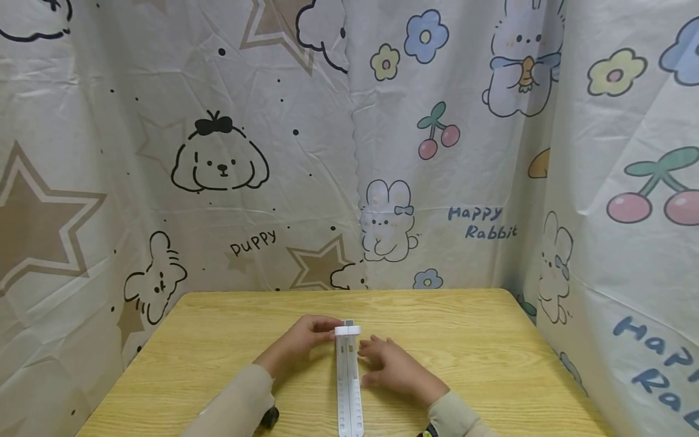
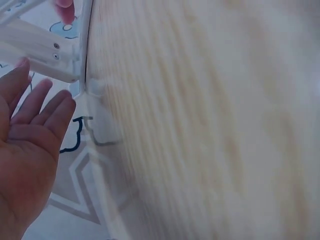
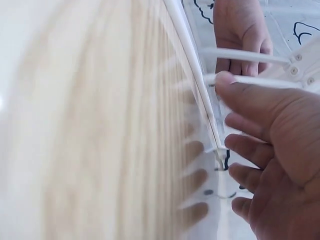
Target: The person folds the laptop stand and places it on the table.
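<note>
Gripping nothing, with left hand (image 1: 302, 338) loosely extended at ten o'clock and right hand (image 1: 395, 367) likewise at two o'clock of white stand (image 1: 349, 382), on wooden table (image 1: 459, 318) toward six o'clock in head view.

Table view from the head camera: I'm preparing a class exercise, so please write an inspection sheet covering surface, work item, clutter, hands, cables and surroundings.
Surface: wood-grain table, far corners rounded.
Work item: white slotted frame, between the hands.
Clutter: nothing seen.
Left hand: fingers at the frame's wider end piece, contact unclear.
Right hand: fingers apart, beside the frame.
Cables: nothing seen.
Surroundings: pale curtain printed with rabbits, stars and cherries.
</note>
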